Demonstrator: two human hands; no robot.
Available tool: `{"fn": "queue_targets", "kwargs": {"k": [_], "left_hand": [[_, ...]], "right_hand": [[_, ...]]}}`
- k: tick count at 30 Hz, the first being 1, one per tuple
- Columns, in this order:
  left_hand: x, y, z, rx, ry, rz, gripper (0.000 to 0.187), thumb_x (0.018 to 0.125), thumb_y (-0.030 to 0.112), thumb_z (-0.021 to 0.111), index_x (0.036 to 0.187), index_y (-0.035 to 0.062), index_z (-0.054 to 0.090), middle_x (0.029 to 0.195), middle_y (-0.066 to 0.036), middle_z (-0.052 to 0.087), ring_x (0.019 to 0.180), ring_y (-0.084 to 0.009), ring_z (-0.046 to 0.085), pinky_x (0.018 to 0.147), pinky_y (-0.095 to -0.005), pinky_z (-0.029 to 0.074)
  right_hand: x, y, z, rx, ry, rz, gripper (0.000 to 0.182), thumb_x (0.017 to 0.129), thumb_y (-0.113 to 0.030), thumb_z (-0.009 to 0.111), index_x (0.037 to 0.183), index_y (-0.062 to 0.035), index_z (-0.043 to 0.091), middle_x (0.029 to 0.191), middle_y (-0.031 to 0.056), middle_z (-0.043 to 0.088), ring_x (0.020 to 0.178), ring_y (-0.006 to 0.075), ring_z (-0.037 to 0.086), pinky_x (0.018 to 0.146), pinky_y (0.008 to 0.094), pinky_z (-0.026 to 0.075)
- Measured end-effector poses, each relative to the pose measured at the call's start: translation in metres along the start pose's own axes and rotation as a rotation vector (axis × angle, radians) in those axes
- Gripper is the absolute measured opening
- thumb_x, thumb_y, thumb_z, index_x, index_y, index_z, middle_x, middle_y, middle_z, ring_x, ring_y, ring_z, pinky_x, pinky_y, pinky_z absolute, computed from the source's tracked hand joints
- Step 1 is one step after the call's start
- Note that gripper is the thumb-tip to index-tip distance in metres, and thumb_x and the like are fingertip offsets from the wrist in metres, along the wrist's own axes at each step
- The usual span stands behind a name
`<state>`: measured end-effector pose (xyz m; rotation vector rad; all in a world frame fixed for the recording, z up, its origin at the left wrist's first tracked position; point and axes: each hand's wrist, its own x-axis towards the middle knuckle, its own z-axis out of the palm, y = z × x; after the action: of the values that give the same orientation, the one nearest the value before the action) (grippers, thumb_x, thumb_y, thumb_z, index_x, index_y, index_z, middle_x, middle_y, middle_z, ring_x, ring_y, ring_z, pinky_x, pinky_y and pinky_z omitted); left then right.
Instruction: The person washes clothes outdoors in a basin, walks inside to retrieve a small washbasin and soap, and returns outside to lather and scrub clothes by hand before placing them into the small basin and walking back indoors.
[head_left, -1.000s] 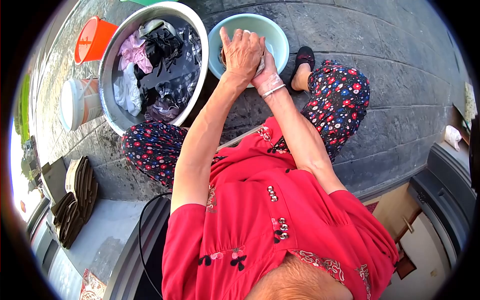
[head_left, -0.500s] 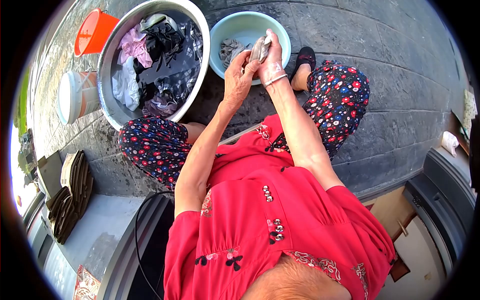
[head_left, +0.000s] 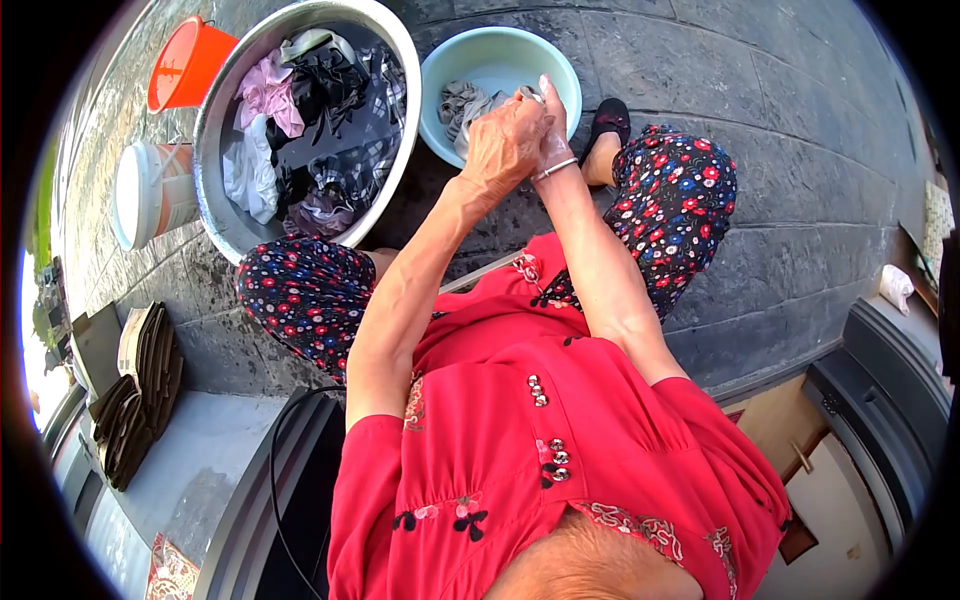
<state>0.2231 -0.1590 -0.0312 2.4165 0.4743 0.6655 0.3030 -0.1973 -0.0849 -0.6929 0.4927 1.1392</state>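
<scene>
Over the near rim of a light blue basin (head_left: 437, 142), my left hand (head_left: 508, 138) is wrapped over a wet grey cloth (head_left: 532, 94) and pressed against my right hand. My right hand (head_left: 553, 135), with a pale bracelet at its wrist, is closed round the same cloth from the other side, thumb pointing up. Most of that cloth is hidden between the palms. More grey cloth (head_left: 462, 103) lies in the basin, left of my hands.
A large metal tub (head_left: 405, 55) with dark water and wet clothes stands left of the basin. Further left are an orange bucket (head_left: 188, 75) and a white bucket (head_left: 150, 195). Folded cardboard (head_left: 145, 385) lies lower left. My knees flank the work area.
My left hand has turned over and closed on top of the cloth, which showed more before. Both hands are now pressed tightly together.
</scene>
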Motion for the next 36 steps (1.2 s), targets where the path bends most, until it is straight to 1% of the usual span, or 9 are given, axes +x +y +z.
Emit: {"fn": "queue_targets", "kwargs": {"k": [6,9,16,19,20,26,30,32,36], "left_hand": [[0.031,-0.043,0.002,0.154,-0.082,-0.328,0.036,0.088,0.031,0.048,0.064,0.0054,0.057,0.059,-0.017,0.058,0.055,-0.0349,0.058,0.052,-0.0438,0.045],[0.017,-0.004,0.006,0.134,0.058,-0.168,0.027,0.085,0.025,0.051,0.068,0.0049,0.057,0.055,-0.018,0.057,0.052,-0.0342,0.059,0.050,-0.0423,0.047],[0.024,-0.062,-0.008,0.230,-0.038,-0.446,0.037,0.086,0.030,0.046,0.067,0.0044,0.063,0.062,-0.020,0.060,0.058,-0.0372,0.060,0.056,-0.0454,0.048],[0.013,-0.029,0.002,0.197,0.040,-0.324,0.029,0.084,0.028,0.051,0.065,0.0075,0.060,0.060,-0.020,0.058,0.056,-0.0369,0.059,0.057,-0.0453,0.048],[0.006,0.000,0.003,0.139,0.016,-0.250,0.032,0.085,0.030,0.050,0.066,0.0076,0.060,0.059,-0.019,0.057,0.055,-0.0366,0.058,0.056,-0.0459,0.046],[0.028,-0.059,0.000,0.102,0.018,-0.423,0.038,0.087,0.032,0.044,0.066,0.0038,0.058,0.064,-0.021,0.057,0.061,-0.0392,0.056,0.059,-0.0460,0.044],[0.037,-0.077,-0.007,-0.218,0.109,-0.567,0.031,0.085,0.025,0.050,0.069,0.0004,0.060,0.062,-0.013,0.060,0.058,-0.0269,0.058,0.058,-0.0385,0.045],[0.034,-0.080,-0.009,-0.983,0.301,-0.926,0.025,0.083,0.019,0.054,0.076,-0.0038,0.061,0.066,-0.003,0.057,0.058,-0.0132,0.052,0.057,-0.0295,0.044],[0.036,-0.074,-0.034,-1.081,0.370,-1.025,0.025,0.083,0.019,0.055,0.082,-0.0055,0.060,0.070,-0.005,0.059,0.058,-0.0137,0.053,0.057,-0.0284,0.045]], "right_hand": [[-0.003,0.029,0.021,0.083,0.060,-0.039,0.024,0.090,-0.031,0.043,0.080,-0.0108,0.054,0.079,0.0039,0.058,0.074,0.0190,0.058,0.071,0.0335,0.048],[0.005,0.007,-0.006,0.095,-0.438,0.071,0.025,0.087,-0.031,0.047,0.072,-0.0124,0.054,0.071,0.0042,0.058,0.068,0.0191,0.057,0.064,0.0334,0.046],[-0.028,0.026,0.046,-0.034,0.144,0.086,0.022,0.087,-0.025,0.046,0.079,-0.0074,0.056,0.078,0.0059,0.060,0.072,0.0206,0.059,0.065,0.0360,0.050],[-0.010,0.021,0.021,-0.058,-0.102,-0.012,0.025,0.088,-0.032,0.046,0.080,-0.0099,0.055,0.077,0.0047,0.058,0.073,0.0190,0.058,0.064,0.0326,0.049],[0.061,0.019,-0.049,0.114,-0.854,0.296,0.027,0.089,-0.034,0.045,0.078,-0.0109,0.054,0.076,0.0035,0.057,0.070,0.0183,0.057,0.063,0.0311,0.048],[-0.002,0.035,0.027,-0.018,-0.023,0.067,0.023,0.091,-0.028,0.047,0.089,-0.0073,0.057,0.081,0.0051,0.061,0.073,0.0202,0.061,0.066,0.0328,0.051],[0.008,0.013,0.012,0.123,-0.417,0.251,0.033,0.092,-0.035,0.047,0.095,-0.0032,0.056,0.086,0.0092,0.061,0.079,0.0236,0.061,0.070,0.0372,0.052],[0.018,0.011,0.014,0.058,-0.298,0.088,0.051,0.088,-0.049,0.046,0.108,-0.0018,0.052,0.105,0.0154,0.059,0.097,0.0319,0.057,0.086,0.0462,0.046],[0.007,0.012,0.020,0.151,-0.165,0.019,0.083,0.084,-0.067,0.029,0.126,0.0036,0.039,0.128,0.0195,0.044,0.117,0.0364,0.044,0.101,0.0524,0.030]]}}
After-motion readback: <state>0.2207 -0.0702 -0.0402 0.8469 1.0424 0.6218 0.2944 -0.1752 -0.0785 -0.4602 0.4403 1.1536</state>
